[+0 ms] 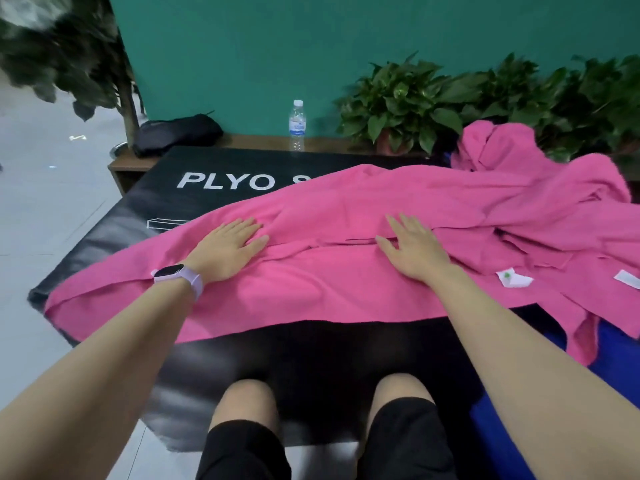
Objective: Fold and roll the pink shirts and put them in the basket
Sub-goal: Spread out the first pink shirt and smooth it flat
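A pink shirt lies spread across the black padded box, with its long edges folded toward the middle. My left hand rests flat on the shirt's left part, fingers spread, a watch on the wrist. Flat on the fold line right of centre lies my right hand. More pink shirts sit in a crumpled heap at the right, with white labels showing. No basket is in view.
A water bottle stands on the wooden ledge behind the box. A black bag lies at the ledge's left end. Potted plants line the back right. A blue surface shows under the heap. My knees are below the box.
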